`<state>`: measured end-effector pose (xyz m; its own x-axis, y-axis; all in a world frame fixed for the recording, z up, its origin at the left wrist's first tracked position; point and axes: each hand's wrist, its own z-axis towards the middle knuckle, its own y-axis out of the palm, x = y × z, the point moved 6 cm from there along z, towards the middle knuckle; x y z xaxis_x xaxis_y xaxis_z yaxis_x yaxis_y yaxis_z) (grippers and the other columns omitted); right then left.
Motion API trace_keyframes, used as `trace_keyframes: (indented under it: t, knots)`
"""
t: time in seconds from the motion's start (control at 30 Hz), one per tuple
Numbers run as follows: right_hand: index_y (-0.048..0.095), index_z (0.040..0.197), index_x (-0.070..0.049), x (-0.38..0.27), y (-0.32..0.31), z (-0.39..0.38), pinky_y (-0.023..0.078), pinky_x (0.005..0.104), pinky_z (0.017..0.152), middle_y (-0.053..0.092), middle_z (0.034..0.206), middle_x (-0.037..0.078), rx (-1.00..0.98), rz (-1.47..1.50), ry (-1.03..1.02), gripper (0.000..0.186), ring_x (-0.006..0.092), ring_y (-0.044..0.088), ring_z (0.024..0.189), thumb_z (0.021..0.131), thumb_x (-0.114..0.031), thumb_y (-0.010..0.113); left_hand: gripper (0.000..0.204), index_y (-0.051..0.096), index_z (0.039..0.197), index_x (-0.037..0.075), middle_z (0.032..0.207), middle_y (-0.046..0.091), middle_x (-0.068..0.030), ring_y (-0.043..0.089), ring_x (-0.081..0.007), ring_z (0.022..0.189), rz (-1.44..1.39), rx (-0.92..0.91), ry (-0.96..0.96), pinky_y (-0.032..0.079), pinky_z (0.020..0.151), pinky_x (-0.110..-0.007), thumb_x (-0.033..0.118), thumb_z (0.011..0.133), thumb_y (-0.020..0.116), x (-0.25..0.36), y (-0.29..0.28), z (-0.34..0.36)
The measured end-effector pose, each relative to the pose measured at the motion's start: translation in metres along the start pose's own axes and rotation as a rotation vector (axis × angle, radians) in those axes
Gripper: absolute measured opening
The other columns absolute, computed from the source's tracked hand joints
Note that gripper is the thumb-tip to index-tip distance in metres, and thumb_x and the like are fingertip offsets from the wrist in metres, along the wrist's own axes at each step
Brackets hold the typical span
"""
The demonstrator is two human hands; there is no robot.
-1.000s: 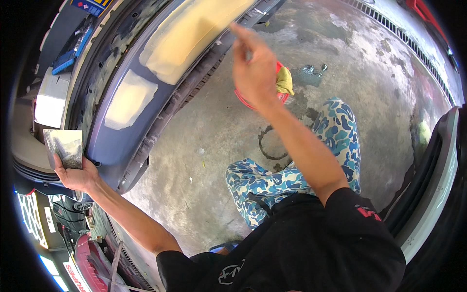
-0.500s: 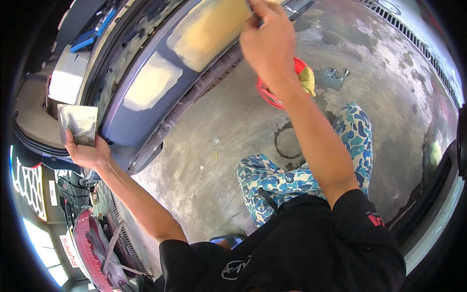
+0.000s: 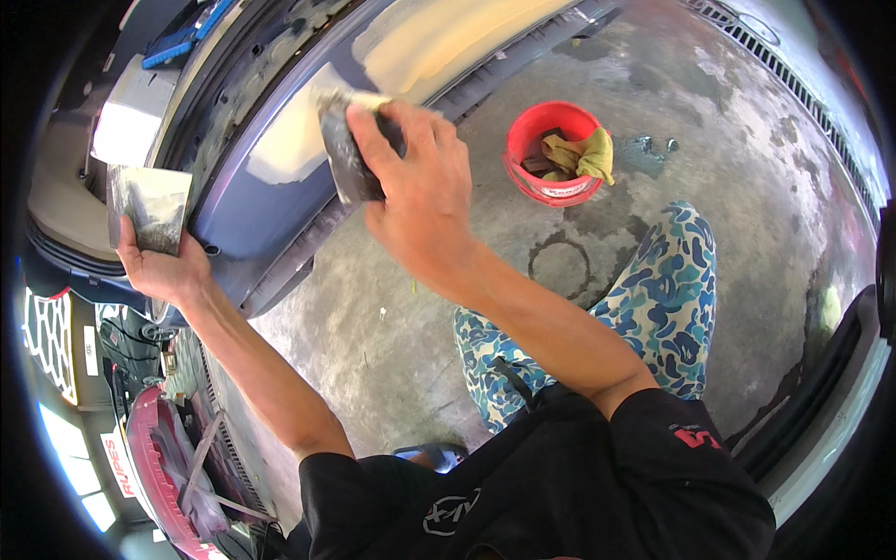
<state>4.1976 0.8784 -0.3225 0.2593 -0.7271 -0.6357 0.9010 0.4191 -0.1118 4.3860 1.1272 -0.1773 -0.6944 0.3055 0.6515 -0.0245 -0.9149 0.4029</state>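
My left hand (image 3: 168, 271) is closed on a thin, square putty plate (image 3: 159, 196), its thumb over the lower left edge. Pale filler and dark smudges mark the plate's face. A dark flat filler spreader (image 3: 345, 159), slightly blurred, is gripped in my right hand (image 3: 425, 187), with cream paste along its upper edge. It stands over the right end of a cream filler patch (image 3: 285, 145) on a blue-grey car bumper (image 3: 238, 229) and hides part of it. Farther up the bumper lies a larger yellowish filler patch (image 3: 434, 42).
On the concrete floor, right of the bumper, a red bucket (image 3: 514, 154) holds dark pieces and a yellow cloth (image 3: 595, 157). A blue tool (image 3: 168, 49) lies at upper left. A dark-red bumper (image 3: 154, 467) stands at lower left. A drain grate (image 3: 775, 65) runs along the far right.
My right hand has come down and left from the larger patch to the smaller one, spreader in hand, uncovering the bucket. My left hand has risen slightly with the plate.
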Motion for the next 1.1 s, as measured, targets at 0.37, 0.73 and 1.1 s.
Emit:
trace_keyframes:
  t: [0.37, 0.73, 1.1]
  knots:
    - [0.069, 0.130, -0.010, 0.170, -0.103, 0.072, 0.050, 0.0440, 0.104, 0.070, 0.124, 0.016, 0.344, -0.045, 0.101, 0.048, 0.0351, 0.063, 0.119, 0.085, 0.005, 0.062, 0.031, 0.072, 0.117, 0.001, 0.123, 0.069, -0.0141, 0.068, -0.0294, 0.111, 0.006, 0.002, 0.016, 0.057, 0.094, -0.043, 0.020, 0.097, 0.059, 0.005, -0.019, 0.015]
    - [0.065, 0.133, -0.005, 0.167, -0.118, 0.107, 0.049, 0.0438, 0.103, 0.065, 0.129, 0.019, 0.354, -0.138, -0.037, 0.049, 0.0391, 0.060, 0.121, 0.086, 0.006, 0.058, 0.034, 0.070, 0.123, 0.005, 0.131, 0.062, -0.0143, 0.063, -0.0341, 0.115, 0.161, 0.043, 0.086, 0.056, 0.093, -0.047, 0.018, 0.101, 0.048, 0.015, -0.017, 0.008]
    - [0.068, 0.131, -0.012, 0.109, -0.054, 0.055, 0.048, 0.0475, 0.102, 0.062, 0.129, 0.017, 0.277, -0.078, 0.048, 0.066, 0.0394, 0.056, 0.120, 0.067, 0.003, 0.071, 0.028, 0.073, 0.114, 0.002, 0.121, 0.069, -0.0159, 0.070, -0.0318, 0.104, 0.044, -0.027, 0.034, 0.061, 0.086, -0.047, 0.019, 0.097, 0.060, 0.012, -0.024, 0.019]
